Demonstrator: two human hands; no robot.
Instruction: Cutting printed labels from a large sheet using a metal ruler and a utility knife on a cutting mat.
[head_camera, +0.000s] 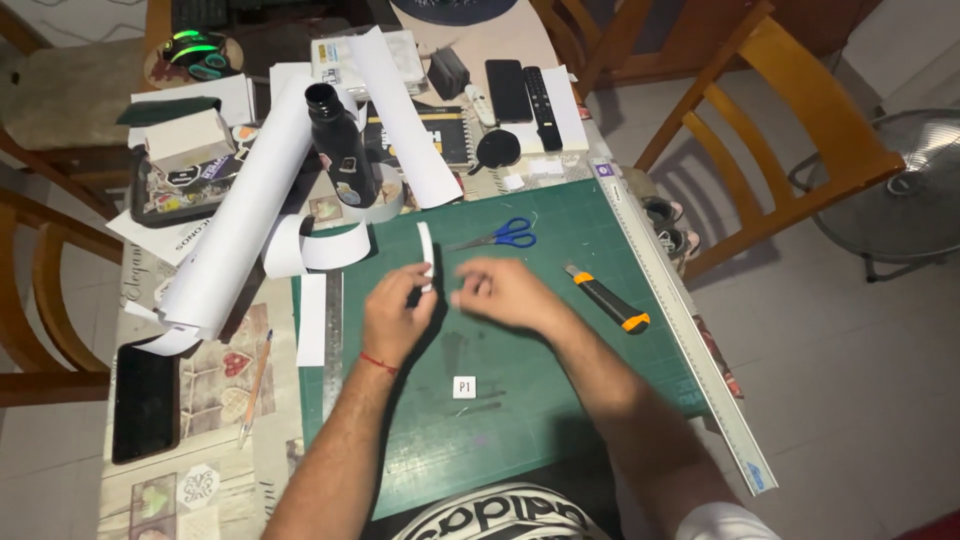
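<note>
A cluttered dining table with wooden chairs (800, 110) around it carries a green cutting mat (520, 400) at its near edge. Over the middle of the mat, the left hand (395, 315) pinches a narrow white paper strip (426, 255) between thumb and fingertips, the strip standing nearly upright above the hand. The right hand (500, 290) hovers just beside it, blurred, so I cannot tell whether its fingers are closed or touching the strip. Blue-handled scissors (505, 237) lie near the mat's far edge, and an orange-and-black utility knife (607, 299) lies toward its right edge, beside a long metal ruler (690, 330). A small white tag (464, 387) sits on the mat below the hands. Off the mat's far left corner stand a black bottle (340, 145) and a roll of white paper (235, 220).
</note>
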